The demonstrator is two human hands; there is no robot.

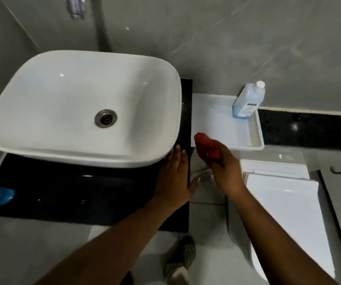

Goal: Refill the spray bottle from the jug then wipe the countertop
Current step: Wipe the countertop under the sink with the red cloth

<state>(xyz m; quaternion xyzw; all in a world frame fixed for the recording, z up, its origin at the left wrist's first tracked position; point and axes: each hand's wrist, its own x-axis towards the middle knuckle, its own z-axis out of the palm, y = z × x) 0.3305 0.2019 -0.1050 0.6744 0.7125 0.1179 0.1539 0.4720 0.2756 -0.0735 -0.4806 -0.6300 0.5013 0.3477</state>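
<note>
Two hands | left hand [174,173] flat on countertop [72,188] | right hand [226,171] grips red cloth [206,146]

I am seeing the basin [79,103] sitting on the bench [72,192] at the left. Right of it the tray [256,145] is lying, with the jug [247,101] standing in its far right corner. My left hand [175,177] is resting on the bench's right edge; my right hand [225,171], holding the cloth [204,145], is hanging before the tray.

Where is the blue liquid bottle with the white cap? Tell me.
In the head view, the blue liquid bottle stands in the back right corner of the white tray, right of the white basin.
</note>
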